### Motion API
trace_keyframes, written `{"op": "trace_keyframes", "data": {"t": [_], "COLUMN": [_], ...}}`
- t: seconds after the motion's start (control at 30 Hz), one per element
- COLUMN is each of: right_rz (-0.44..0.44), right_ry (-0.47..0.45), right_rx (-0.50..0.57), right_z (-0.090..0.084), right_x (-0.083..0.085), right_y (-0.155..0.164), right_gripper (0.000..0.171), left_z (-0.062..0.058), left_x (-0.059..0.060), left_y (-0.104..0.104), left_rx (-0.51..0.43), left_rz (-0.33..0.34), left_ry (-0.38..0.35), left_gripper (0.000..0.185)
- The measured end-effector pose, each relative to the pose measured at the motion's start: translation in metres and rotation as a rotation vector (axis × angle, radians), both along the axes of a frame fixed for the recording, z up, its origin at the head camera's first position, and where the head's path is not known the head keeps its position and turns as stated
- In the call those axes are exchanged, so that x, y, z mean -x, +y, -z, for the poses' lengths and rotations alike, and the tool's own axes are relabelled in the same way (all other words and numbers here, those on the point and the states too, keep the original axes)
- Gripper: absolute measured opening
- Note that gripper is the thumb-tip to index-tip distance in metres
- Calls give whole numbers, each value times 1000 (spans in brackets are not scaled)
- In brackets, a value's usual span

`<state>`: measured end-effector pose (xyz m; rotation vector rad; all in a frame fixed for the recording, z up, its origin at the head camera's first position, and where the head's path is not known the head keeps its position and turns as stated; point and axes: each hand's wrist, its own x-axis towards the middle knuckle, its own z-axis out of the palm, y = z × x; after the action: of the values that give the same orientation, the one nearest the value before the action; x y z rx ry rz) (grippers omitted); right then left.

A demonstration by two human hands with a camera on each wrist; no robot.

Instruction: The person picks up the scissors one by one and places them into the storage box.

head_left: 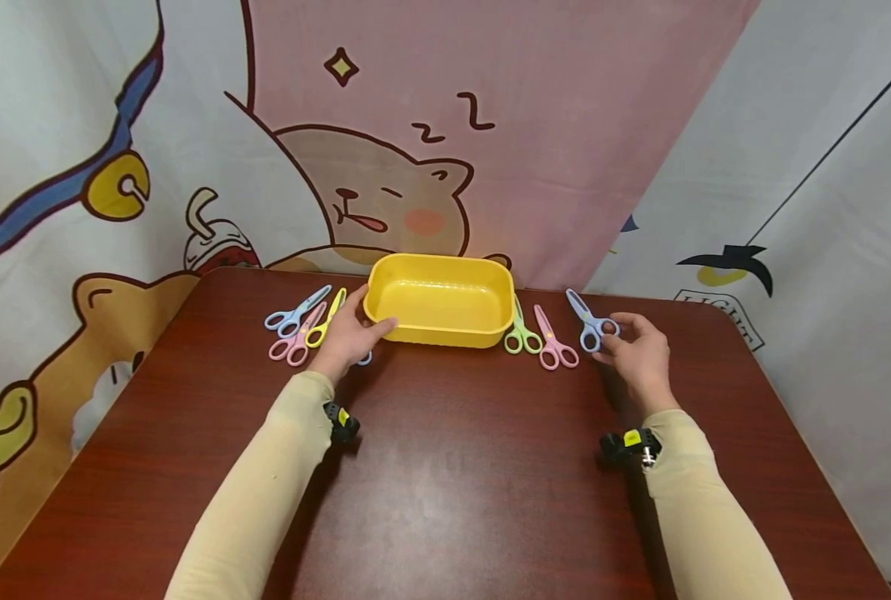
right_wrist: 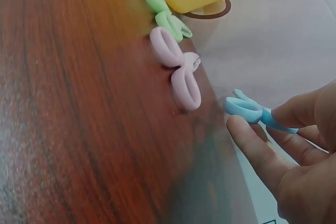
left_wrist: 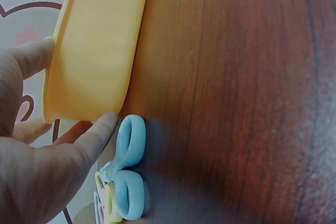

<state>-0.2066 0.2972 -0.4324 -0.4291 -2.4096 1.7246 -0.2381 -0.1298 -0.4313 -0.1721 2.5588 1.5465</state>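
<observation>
Tub: yellow plastic rectangular tub [head_left: 439, 300] at bench [head_left: 453, 475] rear, nothing inside.
Left hand [head_left: 349, 335]: straight fingers touch tub's corner.
Right hand [head_left: 640, 354]: fingers pinch blue plastic scissors [head_left: 589, 321] right of tub.

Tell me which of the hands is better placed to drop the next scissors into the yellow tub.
Right, probably. The right hand already pinches the handle of the blue scissors, just right of the yellow tub. The left hand only steadies the tub's side and holds no scissors.
</observation>
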Motion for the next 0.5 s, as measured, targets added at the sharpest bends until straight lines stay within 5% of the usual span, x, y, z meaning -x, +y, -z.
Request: {"op": "trace_keyframes", "data": {"t": [0.5], "right_rz": [-112], "right_ry": [30], "right_rx": [-14], "right_z": [-13], "right_x": [-3], "right_y": [-10], "right_gripper": [46], "left_z": [-2], "left_x": [-1], "left_y": [1], "left_rx": [2], "left_rz": [-4], "left_ry": [1], "left_gripper": [90]}}
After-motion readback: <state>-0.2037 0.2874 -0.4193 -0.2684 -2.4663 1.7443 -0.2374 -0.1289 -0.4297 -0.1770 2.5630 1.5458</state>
